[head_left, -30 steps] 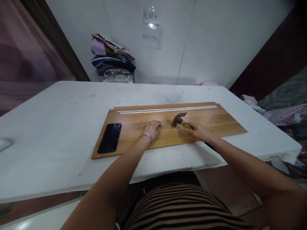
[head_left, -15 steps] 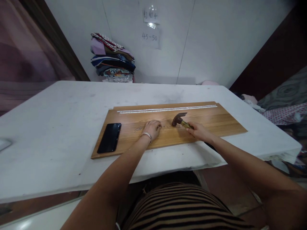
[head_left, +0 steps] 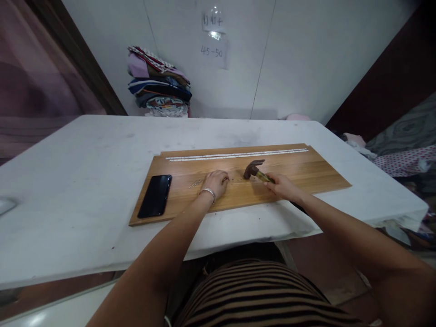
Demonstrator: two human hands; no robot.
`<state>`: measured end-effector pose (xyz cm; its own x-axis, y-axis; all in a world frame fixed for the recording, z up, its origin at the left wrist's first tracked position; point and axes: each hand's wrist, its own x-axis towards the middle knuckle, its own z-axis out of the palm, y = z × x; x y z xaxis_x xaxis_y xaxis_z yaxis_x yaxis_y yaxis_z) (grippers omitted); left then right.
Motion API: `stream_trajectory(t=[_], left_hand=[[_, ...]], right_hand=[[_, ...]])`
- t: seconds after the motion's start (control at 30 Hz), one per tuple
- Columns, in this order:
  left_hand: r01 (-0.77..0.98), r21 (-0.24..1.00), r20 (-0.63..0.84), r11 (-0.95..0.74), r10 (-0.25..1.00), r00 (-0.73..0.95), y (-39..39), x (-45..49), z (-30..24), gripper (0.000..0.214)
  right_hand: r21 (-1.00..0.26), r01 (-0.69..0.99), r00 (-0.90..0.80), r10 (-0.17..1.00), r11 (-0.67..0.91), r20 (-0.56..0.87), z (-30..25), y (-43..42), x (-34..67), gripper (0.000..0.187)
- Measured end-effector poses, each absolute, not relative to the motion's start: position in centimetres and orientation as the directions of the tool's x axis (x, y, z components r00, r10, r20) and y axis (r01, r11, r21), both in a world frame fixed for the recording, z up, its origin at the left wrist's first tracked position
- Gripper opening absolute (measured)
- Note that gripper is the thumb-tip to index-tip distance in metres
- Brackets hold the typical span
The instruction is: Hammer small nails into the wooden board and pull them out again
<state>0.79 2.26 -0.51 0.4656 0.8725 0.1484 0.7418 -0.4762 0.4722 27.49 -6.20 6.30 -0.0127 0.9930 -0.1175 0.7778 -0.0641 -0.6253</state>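
Note:
A long wooden board [head_left: 299, 170] lies on the white table [head_left: 85, 159]. My right hand [head_left: 281, 185] grips the handle of a claw hammer [head_left: 254, 169], whose dark head rests on the board. My left hand [head_left: 216, 181], with a bracelet on the wrist, is curled with its fingertips pinched on the board just left of the hammer head; what they pinch is too small to make out. A few loose nails [head_left: 195, 183] lie on the board left of that hand.
A black phone [head_left: 155, 196] lies on the board's left end. A pale strip [head_left: 238, 155] runs along the board's far edge. Folded cloths [head_left: 158, 84] are stacked against the wall behind the table. More fabric [head_left: 402, 159] lies to the right.

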Motion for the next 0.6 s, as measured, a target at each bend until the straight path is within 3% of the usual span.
stream_trajectory(t=[0.6], left_hand=[[0.745,0.468,0.15,-0.475,0.874,0.462,2.19,0.74,-0.39,0.024]], right_hand=[[-0.651,0.759,-0.069,0.993,-0.008,-0.093,6.33,-5.73,27.96,0.016]])
